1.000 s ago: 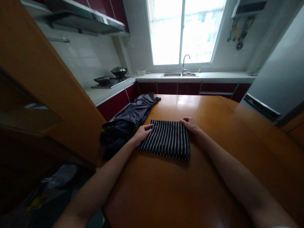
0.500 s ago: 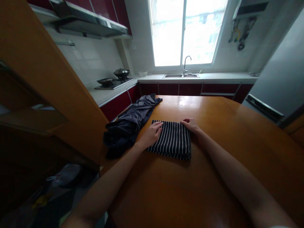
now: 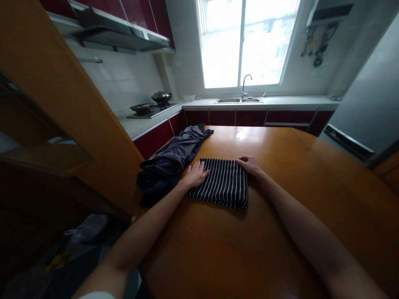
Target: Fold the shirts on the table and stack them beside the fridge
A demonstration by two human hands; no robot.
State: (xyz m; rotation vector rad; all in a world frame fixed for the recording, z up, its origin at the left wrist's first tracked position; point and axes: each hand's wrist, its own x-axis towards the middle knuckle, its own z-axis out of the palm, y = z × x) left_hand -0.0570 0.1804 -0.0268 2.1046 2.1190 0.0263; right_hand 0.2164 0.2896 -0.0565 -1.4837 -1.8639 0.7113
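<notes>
A folded black cloth with thin white stripes (image 3: 226, 182) lies flat, roughly rectangular, on the brown polished wooden counter (image 3: 218, 236), in front of the person. The left hand (image 3: 195, 175) rests palm down over its left side, the fingers slightly apart and laid on the fabric rather than closed around it. The right hand (image 3: 251, 166) is at the far right corner, its fingers bent and touching the edge; whether they are clamped on the fabric I cannot tell. Just left of the cloth, a loose heap of dark grey and navy garments (image 3: 177, 153) stretches along the counter's left edge. Well beyond, a stainless-steel double sink (image 3: 229, 100) is set in a white worktop (image 3: 293, 100) below a bright window (image 3: 220, 45), and a lidded metal wok (image 3: 161, 97) stands on the black stove (image 3: 152, 111).
</notes>
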